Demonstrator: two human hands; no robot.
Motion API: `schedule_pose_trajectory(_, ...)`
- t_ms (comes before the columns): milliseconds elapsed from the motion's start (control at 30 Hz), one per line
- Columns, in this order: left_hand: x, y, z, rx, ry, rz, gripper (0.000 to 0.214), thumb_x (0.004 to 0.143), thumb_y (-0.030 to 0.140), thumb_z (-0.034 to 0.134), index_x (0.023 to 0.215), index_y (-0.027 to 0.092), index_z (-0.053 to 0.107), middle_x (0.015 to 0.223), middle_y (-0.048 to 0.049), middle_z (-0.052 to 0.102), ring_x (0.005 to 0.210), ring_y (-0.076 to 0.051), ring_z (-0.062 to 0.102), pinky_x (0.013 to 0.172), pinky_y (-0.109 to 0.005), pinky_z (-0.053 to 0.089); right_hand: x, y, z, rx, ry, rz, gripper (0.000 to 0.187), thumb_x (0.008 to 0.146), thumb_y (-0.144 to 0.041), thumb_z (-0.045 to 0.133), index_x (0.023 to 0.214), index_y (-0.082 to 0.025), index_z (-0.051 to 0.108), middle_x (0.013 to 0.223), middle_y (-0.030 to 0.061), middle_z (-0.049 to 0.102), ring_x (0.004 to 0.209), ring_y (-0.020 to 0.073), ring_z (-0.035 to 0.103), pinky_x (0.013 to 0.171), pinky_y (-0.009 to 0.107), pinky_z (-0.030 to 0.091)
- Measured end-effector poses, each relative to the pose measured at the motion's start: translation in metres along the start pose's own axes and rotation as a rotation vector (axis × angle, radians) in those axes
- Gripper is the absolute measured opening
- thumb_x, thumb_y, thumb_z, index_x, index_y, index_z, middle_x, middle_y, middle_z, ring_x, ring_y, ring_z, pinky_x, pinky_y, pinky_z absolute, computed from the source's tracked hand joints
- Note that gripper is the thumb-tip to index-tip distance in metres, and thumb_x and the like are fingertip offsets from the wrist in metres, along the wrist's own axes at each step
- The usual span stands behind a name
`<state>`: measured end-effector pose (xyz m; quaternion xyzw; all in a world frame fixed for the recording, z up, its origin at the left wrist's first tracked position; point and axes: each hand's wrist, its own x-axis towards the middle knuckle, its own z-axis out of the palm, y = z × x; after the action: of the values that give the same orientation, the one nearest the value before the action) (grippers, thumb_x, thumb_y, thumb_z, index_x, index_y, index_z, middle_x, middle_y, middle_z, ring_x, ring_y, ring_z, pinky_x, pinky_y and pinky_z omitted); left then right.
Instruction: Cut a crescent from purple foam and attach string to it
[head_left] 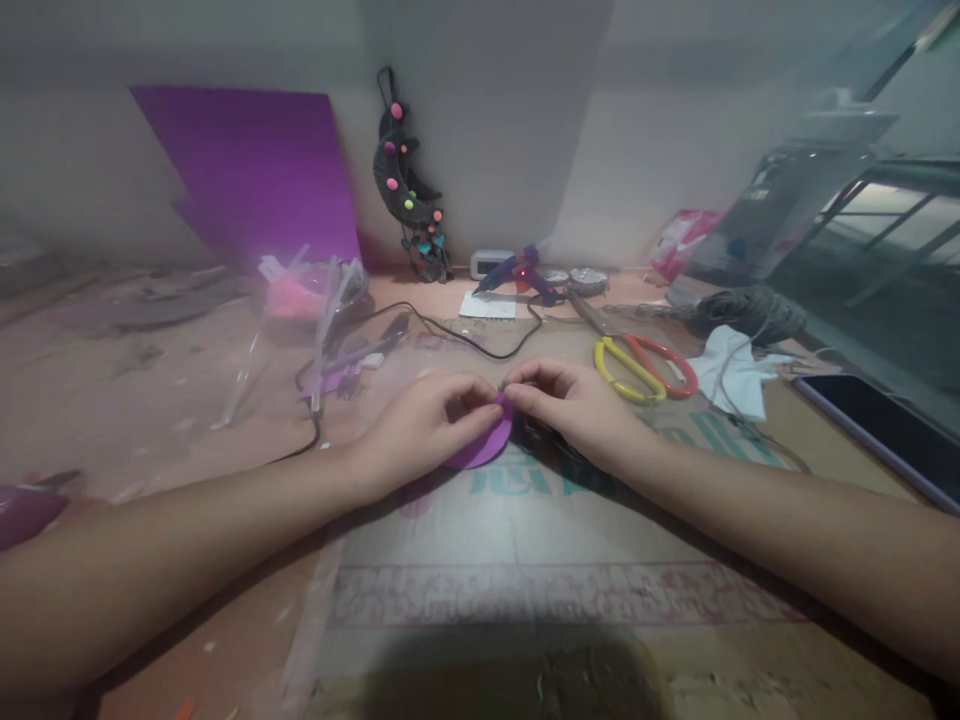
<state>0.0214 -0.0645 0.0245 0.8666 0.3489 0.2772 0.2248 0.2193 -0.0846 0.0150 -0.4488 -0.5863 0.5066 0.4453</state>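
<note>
A round purple foam piece (480, 447) sits between both hands at the middle of the table, over a printed cardboard sheet (525, 560). My left hand (420, 425) has its fingers curled and pinching the piece's upper edge. My right hand (577, 400) pinches the same edge from the right, fingertips pressed together. Something dark lies under the right hand, too hidden to name.
Yellow and orange scissors (645, 365) lie just right of my right hand. A glue gun (517, 272) with a black cord (450, 335) rests at the back. A purple sheet (262, 170) and a crescent ornament (409, 185) lean on the wall. A phone (885, 425) lies at right, a plastic bag (307, 290) at left.
</note>
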Motion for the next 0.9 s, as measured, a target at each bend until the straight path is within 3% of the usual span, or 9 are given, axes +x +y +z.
schedule_pose_trajectory(200,0.0,-0.0016,0.0009,0.014,-0.004,0.011,0.02,0.094,0.028,0.057,0.082,0.019,0.07,0.079,-0.0002,0.072,0.074,-0.015,0.063,0.068,-0.027,0.046,-0.0015,0.0019,0.0002,0.025,-0.039,0.022,0.026,0.081,-0.043,0.074,0.088,-0.02,0.065,0.057,-0.006,0.055,0.047,0.01,0.049,0.045,0.024,0.037)
schedule_pose_trajectory(533,-0.0002,-0.0016,0.001,0.011,0.011,0.035,0.019,0.094,0.025,0.058,0.08,0.017,0.068,0.075,0.0014,0.07,0.072,-0.013,0.06,0.067,-0.025,0.043,0.0015,0.0018,-0.0018,-0.063,-0.024,-0.061,0.022,0.081,-0.039,0.073,0.085,-0.018,0.068,0.069,-0.0029,0.059,0.058,0.01,0.051,0.053,0.025,0.04)
schedule_pose_trajectory(700,0.0005,-0.005,0.002,0.001,0.019,0.044,0.018,0.095,0.026,0.058,0.083,0.018,0.068,0.077,0.0013,0.07,0.074,-0.014,0.061,0.068,-0.025,0.043,0.0004,0.0023,-0.0004,-0.013,-0.056,-0.046,0.02,0.085,-0.039,0.068,0.089,-0.02,0.066,0.062,-0.006,0.054,0.053,0.009,0.047,0.05,0.024,0.037)
schedule_pose_trajectory(900,0.0,-0.0087,0.002,0.002,0.02,0.059,0.019,0.097,0.027,0.055,0.088,0.018,0.069,0.082,0.0007,0.071,0.078,-0.015,0.061,0.072,-0.027,0.043,0.0028,0.0023,-0.0015,-0.055,-0.026,-0.098,0.022,0.086,-0.04,0.066,0.089,-0.018,0.066,0.071,-0.0034,0.057,0.058,0.0088,0.046,0.052,0.024,0.036)
